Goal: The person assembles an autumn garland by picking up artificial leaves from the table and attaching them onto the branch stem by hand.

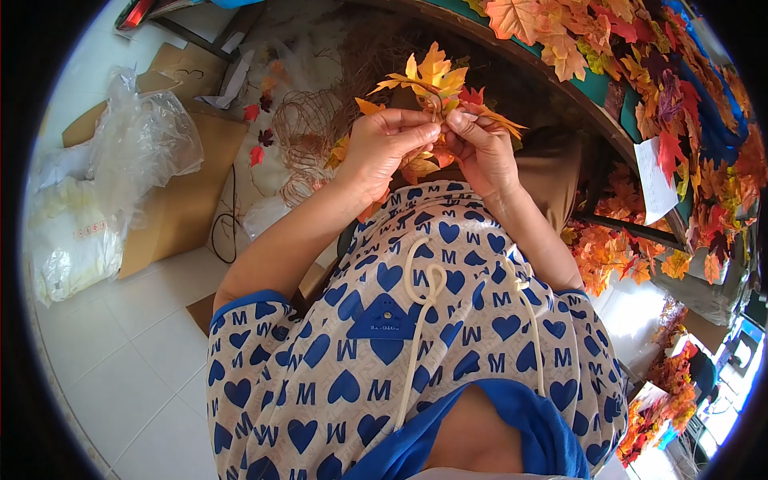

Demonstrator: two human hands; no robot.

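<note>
My left hand (pixel 382 148) and my right hand (pixel 482 152) meet in front of my chest, fingertips almost touching. Both are closed in a pinch on the thin stem of an artificial maple leaf spray (pixel 432 74). Its yellow-orange leaves fan out above my fingers, and a red leaf (pixel 472 98) shows beside my right thumb. More orange leaves hang below the hands, partly covered by them. Exactly where each fingertip grips the stem is hidden.
Many autumn leaves (pixel 552 36) lie on the green table (pixel 596 94) at upper right, with a paper sheet (pixel 658 180) at its edge. Tangled brown strands (pixel 308 136) lie on the floor ahead. A cardboard box (pixel 188 192) and plastic bags (pixel 140 144) stand at left.
</note>
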